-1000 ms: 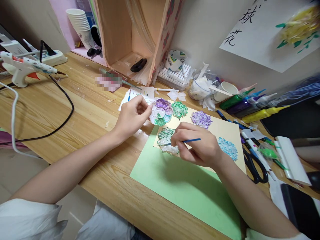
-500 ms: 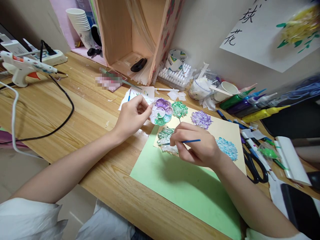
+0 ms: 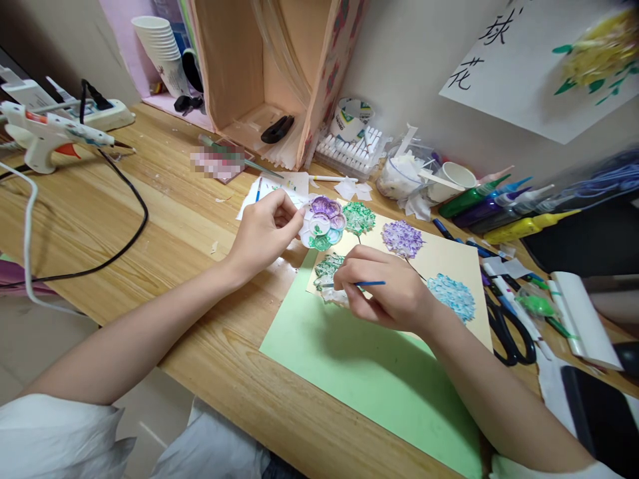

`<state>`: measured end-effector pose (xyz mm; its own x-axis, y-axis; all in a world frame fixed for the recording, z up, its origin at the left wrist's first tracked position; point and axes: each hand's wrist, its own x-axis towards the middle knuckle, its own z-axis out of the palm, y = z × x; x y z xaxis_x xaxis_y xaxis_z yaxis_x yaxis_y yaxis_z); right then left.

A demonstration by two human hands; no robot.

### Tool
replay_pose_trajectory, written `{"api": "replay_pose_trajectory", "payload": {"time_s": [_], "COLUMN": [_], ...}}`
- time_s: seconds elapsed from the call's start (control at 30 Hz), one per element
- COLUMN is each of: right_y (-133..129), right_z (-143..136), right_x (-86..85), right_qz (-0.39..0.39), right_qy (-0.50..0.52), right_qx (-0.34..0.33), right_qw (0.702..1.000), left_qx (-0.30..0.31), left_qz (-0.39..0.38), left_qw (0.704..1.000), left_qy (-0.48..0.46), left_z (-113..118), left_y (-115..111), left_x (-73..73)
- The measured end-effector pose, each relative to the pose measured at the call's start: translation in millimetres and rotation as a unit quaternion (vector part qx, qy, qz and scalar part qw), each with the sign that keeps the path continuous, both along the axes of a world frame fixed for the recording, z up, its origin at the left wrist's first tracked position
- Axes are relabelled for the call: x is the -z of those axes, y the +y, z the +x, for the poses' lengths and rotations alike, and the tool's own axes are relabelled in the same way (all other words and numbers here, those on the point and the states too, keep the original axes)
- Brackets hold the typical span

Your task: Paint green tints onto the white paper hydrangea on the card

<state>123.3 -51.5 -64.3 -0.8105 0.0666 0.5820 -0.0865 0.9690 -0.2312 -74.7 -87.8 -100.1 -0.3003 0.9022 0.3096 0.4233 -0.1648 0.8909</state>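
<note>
My left hand [image 3: 267, 233] pinches the edge of a flower-shaped palette [image 3: 323, 223] with purple, green and blue paint in its wells. My right hand [image 3: 384, 286] is closed on a thin blue paintbrush [image 3: 372, 284], its tip over a green and white textured flower [image 3: 328, 269] at the left edge of a cream sheet [image 3: 462, 256]. The sheet also bears a green flower [image 3: 359, 218], a purple flower [image 3: 402, 239] and a blue flower [image 3: 452, 297]. Beneath it lies a light green sheet [image 3: 369, 386].
A glue gun [image 3: 50, 133] and cables lie at the left. Behind are an open box [image 3: 239, 66], cotton swabs [image 3: 349, 150] and a tub of scraps [image 3: 404, 176]. At the right are paint bottles [image 3: 474, 196], scissors [image 3: 509, 332], pens and a phone [image 3: 594, 412].
My right hand has shifted slightly left with the brush, uncovering more of the blue flower and its stem. My left hand and the palette have stayed in place.
</note>
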Motion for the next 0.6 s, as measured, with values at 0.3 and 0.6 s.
{"api": "replay_pose_trajectory", "payload": {"time_s": [0.3, 0.6], "right_y": [1.7, 8.4], "right_z": [4.8, 7.7], "right_x": [-7.1, 1.4], "right_qz": [-0.045, -0.103], "right_qy": [0.043, 0.203], "right_qx": [0.001, 0.168], "right_qw": [0.998, 0.959], "left_qx": [0.003, 0.009], "left_qz": [-0.003, -0.006], "left_qw": [1.0, 1.0], "left_qy": [-0.019, -0.018], "left_z": [1.0, 0.0], "left_y": [-0.6, -0.1], "left_x": [-4.0, -0.1]}}
